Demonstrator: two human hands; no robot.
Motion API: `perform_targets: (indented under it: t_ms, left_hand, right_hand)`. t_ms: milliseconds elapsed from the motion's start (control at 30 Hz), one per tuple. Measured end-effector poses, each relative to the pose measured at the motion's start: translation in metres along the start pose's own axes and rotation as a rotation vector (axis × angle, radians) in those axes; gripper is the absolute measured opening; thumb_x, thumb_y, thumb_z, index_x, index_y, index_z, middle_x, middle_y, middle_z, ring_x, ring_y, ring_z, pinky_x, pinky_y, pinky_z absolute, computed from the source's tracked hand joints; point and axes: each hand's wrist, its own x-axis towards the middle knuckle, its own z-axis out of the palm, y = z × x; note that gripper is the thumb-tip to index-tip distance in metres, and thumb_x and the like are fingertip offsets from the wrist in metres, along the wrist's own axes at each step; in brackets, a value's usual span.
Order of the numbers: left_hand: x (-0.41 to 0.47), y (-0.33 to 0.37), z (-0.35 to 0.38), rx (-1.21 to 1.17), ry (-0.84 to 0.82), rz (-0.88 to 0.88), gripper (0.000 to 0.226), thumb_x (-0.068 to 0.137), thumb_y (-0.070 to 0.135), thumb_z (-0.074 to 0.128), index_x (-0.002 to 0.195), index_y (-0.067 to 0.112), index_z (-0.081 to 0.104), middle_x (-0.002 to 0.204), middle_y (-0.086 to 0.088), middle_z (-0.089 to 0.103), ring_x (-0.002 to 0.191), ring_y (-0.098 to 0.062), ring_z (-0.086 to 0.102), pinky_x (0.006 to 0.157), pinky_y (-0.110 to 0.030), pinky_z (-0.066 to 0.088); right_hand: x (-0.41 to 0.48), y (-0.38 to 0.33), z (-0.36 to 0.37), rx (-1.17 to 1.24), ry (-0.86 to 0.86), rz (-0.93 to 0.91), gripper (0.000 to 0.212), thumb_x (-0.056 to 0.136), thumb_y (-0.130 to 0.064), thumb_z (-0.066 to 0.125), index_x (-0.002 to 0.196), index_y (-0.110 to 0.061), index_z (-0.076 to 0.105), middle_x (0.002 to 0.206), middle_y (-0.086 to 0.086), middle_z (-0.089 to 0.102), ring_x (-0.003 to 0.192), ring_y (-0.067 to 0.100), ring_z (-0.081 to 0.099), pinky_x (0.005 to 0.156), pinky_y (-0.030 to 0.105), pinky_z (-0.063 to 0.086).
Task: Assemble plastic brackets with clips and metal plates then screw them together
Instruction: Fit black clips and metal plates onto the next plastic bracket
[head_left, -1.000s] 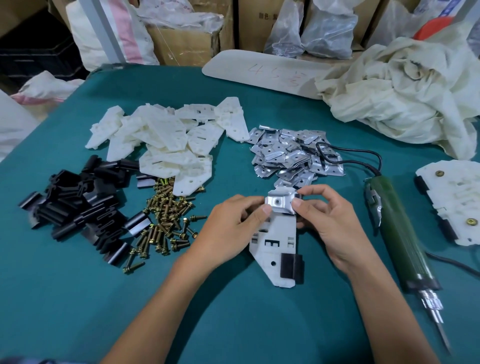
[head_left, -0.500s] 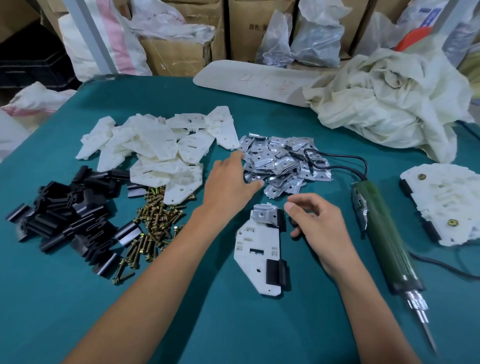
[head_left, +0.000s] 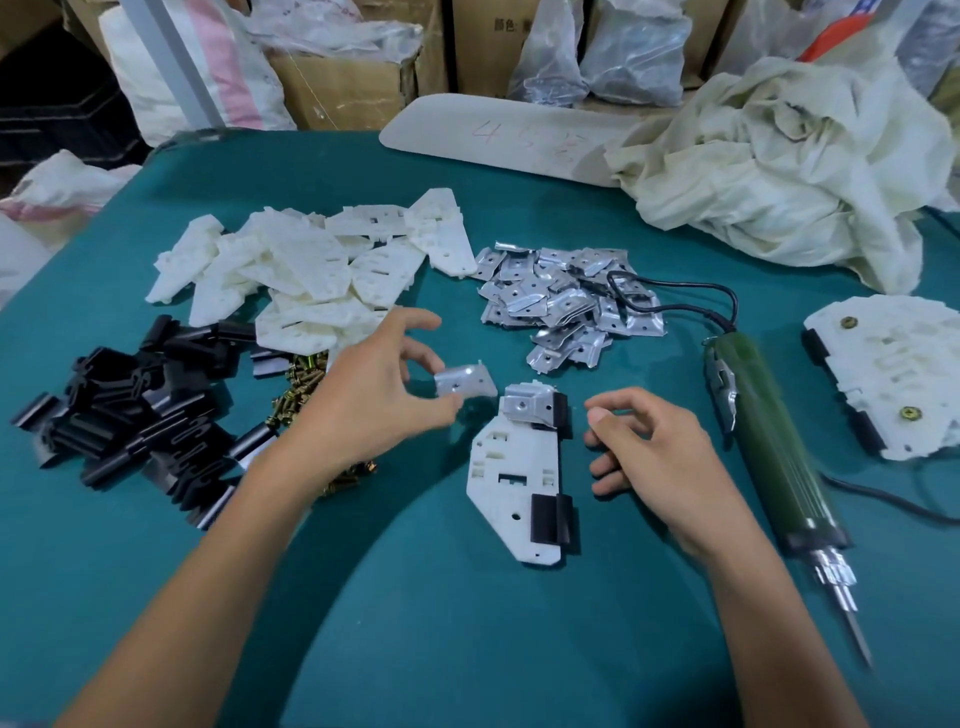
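Plate freshly taken from the pile, now pinched in left grip just beside the bracket, right grip slack and empty, second fitting likely next.

Small assembly workshop, cardboard cartons, bagged stock, electric screwdriver, part piles

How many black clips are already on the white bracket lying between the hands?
2. One black clip sits at the upper right edge of the white bracket, beside the metal plate on it; the other at its lower right edge. Any underneath would be hidden.
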Motion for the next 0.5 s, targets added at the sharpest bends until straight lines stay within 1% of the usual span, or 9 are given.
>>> perform_targets:
  t_ms: [67, 100, 167, 300, 367, 500]
  left_hand:
    - [-0.027, 0.006, -0.005, -0.067, -0.109, 0.072, 0.073, 0.066, 0.054, 0.076, 0.129, 0.054, 0.039, 0.103, 0.025, 0.067, 0.086, -0.004, 0.053, 0.071, -0.025, 0.041]
    - [-0.038, 0.009, -0.004, -0.090, -0.154, 0.109, 0.075, 0.066, 0.053, 0.077, 0.131, 0.055, 0.038, 0.105, 0.023, 0.068, 0.087, -0.006, 0.053, 0.073, -0.026, 0.041]
    - [-0.054, 0.016, 0.002, -0.083, -0.211, 0.163, 0.078, 0.066, 0.052, 0.077, 0.133, 0.056, 0.036, 0.107, 0.021, 0.068, 0.090, -0.010, 0.054, 0.076, -0.022, 0.041]
    - [-0.063, 0.021, 0.015, 0.023, -0.251, 0.224, 0.079, 0.069, 0.053, 0.074, 0.135, 0.056, 0.031, 0.109, 0.024, 0.063, 0.094, -0.008, 0.052, 0.079, -0.013, 0.036]
    - [-0.063, 0.023, 0.019, 0.065, -0.257, 0.239, 0.079, 0.071, 0.053, 0.072, 0.137, 0.056, 0.029, 0.111, 0.027, 0.059, 0.098, -0.005, 0.050, 0.081, -0.011, 0.035]
    - [-0.064, 0.027, 0.026, 0.086, -0.253, 0.245, 0.079, 0.072, 0.053, 0.071, 0.139, 0.055, 0.028, 0.111, 0.032, 0.055, 0.100, -0.001, 0.048, 0.084, -0.021, 0.043]
  right_hand:
    - [-0.017, 0.003, -0.003, 0.016, -0.026, 0.034, 0.019, 0.101, -0.022, 0.063, 0.087, -0.029, 0.074, 0.073, 0.004, 0.071, 0.054, 0.019, 0.064, 0.054, 0.033, 0.057]
    - [-0.025, 0.003, -0.005, 0.027, -0.037, 0.053, 0.020, 0.101, -0.022, 0.062, 0.087, -0.027, 0.075, 0.071, 0.005, 0.070, 0.053, 0.020, 0.062, 0.052, 0.033, 0.057]
    - [-0.039, 0.003, -0.007, 0.046, -0.054, 0.090, 0.021, 0.102, -0.022, 0.060, 0.087, -0.021, 0.075, 0.068, 0.007, 0.069, 0.051, 0.020, 0.060, 0.050, 0.032, 0.056]
    - [-0.054, 0.005, -0.007, -0.018, -0.115, 0.155, 0.022, 0.103, -0.023, 0.057, 0.094, -0.019, 0.077, 0.072, 0.005, 0.072, 0.052, 0.021, 0.061, 0.051, 0.032, 0.055]
    - [-0.058, 0.005, -0.004, -0.030, -0.140, 0.180, 0.022, 0.103, -0.022, 0.057, 0.095, -0.019, 0.077, 0.073, 0.003, 0.072, 0.054, 0.020, 0.063, 0.053, 0.031, 0.056]
    - [-0.061, 0.005, 0.003, 0.019, -0.176, 0.207, 0.023, 0.101, -0.019, 0.060, 0.090, -0.015, 0.079, 0.072, 0.003, 0.072, 0.059, 0.018, 0.067, 0.059, 0.027, 0.058]
